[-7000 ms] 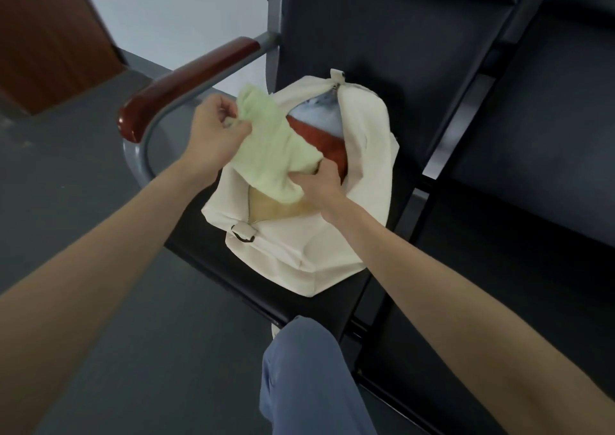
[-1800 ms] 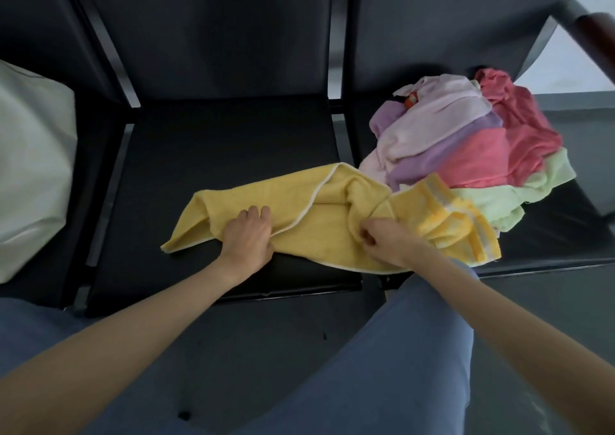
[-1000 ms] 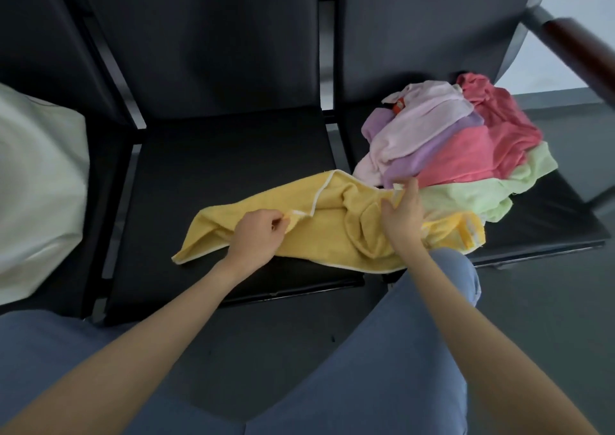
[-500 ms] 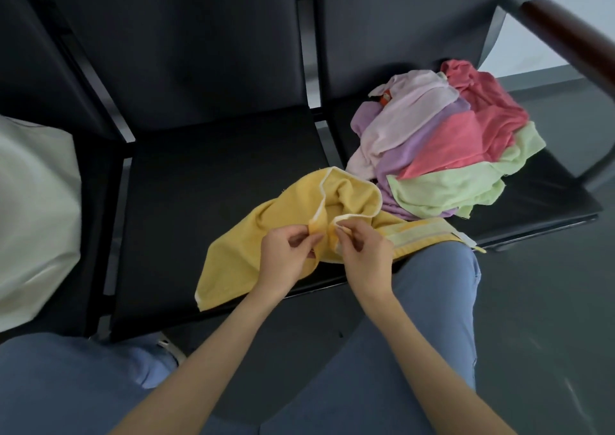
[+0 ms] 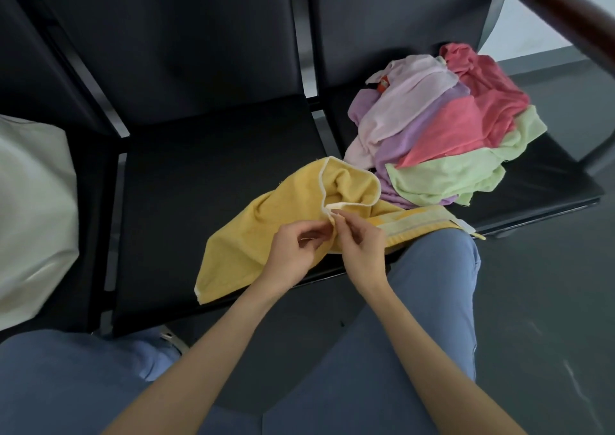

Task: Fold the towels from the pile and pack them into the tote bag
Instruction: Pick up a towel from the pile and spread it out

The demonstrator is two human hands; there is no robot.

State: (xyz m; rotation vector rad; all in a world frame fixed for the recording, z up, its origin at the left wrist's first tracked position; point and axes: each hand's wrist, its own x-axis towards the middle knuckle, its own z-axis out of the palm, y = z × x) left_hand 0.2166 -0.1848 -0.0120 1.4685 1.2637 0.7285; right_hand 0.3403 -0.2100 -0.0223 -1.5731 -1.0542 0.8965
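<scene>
A yellow towel [image 5: 259, 228] with a white hem lies crumpled across the front of the middle black seat [image 5: 206, 155]. My left hand [image 5: 296, 251] and my right hand [image 5: 361, 245] meet above it, each pinching the white hem close together. The pile of towels [image 5: 442, 132], pink, lilac, coral and pale green, sits on the right seat. The cream tote bag [image 5: 30, 215] stands on the left seat, partly cut off by the frame edge.
A dark wooden armrest [image 5: 572, 22] runs past the right seat. My knees in blue jeans [image 5: 436, 288] are in front of the seats, the right one touching the yellow towel's striped end. Grey floor [image 5: 549, 285] lies to the right.
Both hands left the spread yellow towel's body and came together on its white hem. The towel has bunched up and slid toward the seat's front edge.
</scene>
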